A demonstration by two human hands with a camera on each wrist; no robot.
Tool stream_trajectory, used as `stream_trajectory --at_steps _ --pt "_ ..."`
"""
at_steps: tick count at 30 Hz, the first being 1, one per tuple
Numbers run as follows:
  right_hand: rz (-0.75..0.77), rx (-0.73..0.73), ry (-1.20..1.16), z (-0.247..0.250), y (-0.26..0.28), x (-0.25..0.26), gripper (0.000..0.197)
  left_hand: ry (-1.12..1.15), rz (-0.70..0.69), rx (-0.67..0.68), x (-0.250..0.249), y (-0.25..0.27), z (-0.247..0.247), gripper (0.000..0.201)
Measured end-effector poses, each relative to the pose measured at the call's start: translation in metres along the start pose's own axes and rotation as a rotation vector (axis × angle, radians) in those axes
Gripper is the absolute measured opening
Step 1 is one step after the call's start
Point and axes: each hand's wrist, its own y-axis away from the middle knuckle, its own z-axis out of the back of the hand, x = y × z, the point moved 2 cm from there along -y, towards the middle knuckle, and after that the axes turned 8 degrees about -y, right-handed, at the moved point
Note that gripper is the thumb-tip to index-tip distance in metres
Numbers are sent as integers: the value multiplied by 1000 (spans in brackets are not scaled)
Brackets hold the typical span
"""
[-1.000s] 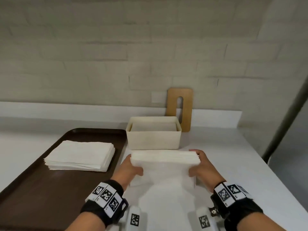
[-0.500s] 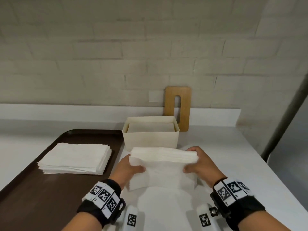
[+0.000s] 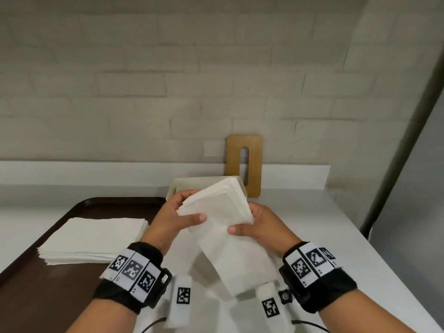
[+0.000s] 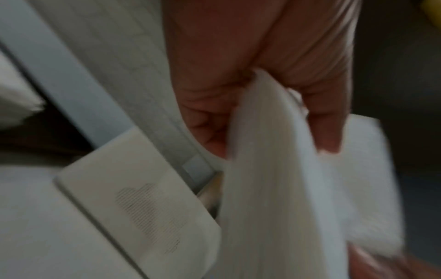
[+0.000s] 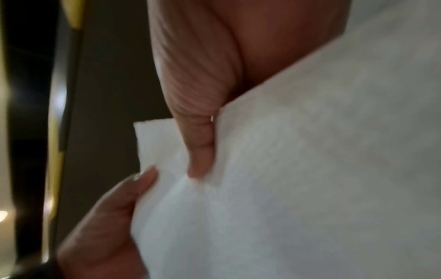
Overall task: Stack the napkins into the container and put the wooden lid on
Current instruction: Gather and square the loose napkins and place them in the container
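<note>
Both hands hold a thick stack of white napkins (image 3: 221, 212) lifted and tilted in front of the cream container (image 3: 176, 186). My left hand (image 3: 177, 212) grips the stack's left edge, thumb on the near face. My right hand (image 3: 254, 224) grips its right edge. The stack hides most of the container. The wooden lid (image 3: 252, 169), with a slot in it, leans upright against the wall behind the container. In the left wrist view, fingers (image 4: 326, 122) curl round the napkin stack (image 4: 274, 169) beside the container (image 4: 143, 198). The right wrist view shows a thumb (image 5: 200, 147) pressed on the napkins (image 5: 310, 169).
A dark brown tray (image 3: 43, 272) lies at the left with another pile of white napkins (image 3: 96, 239) on it. The white counter (image 3: 336, 231) runs right to an edge near a grey pole (image 3: 396, 152). A brick wall stands behind.
The napkin stack has risen off the counter and tipped from upright on its edge to a slant, its top now over the container's front. Both hands moved up and forward with it.
</note>
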Motion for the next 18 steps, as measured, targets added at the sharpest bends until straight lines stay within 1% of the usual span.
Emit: stream_trajectory --at_steps 1,2,3,4,6,8,10,11,12,14,16,18 --pt "17 1 -56 -1 0 0 34 85 19 18 7 1 -1 88" --pt "35 4 -92 -2 -1 0 35 137 29 38 12 3 -4 93" --pt "51 1 -114 -4 -2 1 35 151 28 42 15 5 -10 89" --pt "68 -10 -119 -7 -3 2 37 135 5 32 14 5 -17 80" --pt "130 -60 -91 -13 -6 5 47 70 -98 -3 6 5 -31 66" --pt "214 -154 -91 -19 -7 9 50 35 -210 -53 -9 5 -41 61" --pt "281 -226 -135 -23 -6 8 54 31 -282 -96 -16 6 -44 63" --pt "289 -250 -155 -23 -6 5 59 33 -282 -112 -14 6 -43 69" --pt "273 -264 -165 -23 -5 0 65 37 -253 -125 -8 7 -41 79" --pt "193 -284 -169 -22 -2 -11 69 38 -152 -139 11 10 -38 94" --pt "109 -285 -167 -22 1 -23 67 21 -61 -126 29 13 -38 99" --pt "78 -277 -188 -25 1 -28 61 38 -16 -128 39 14 -41 96"
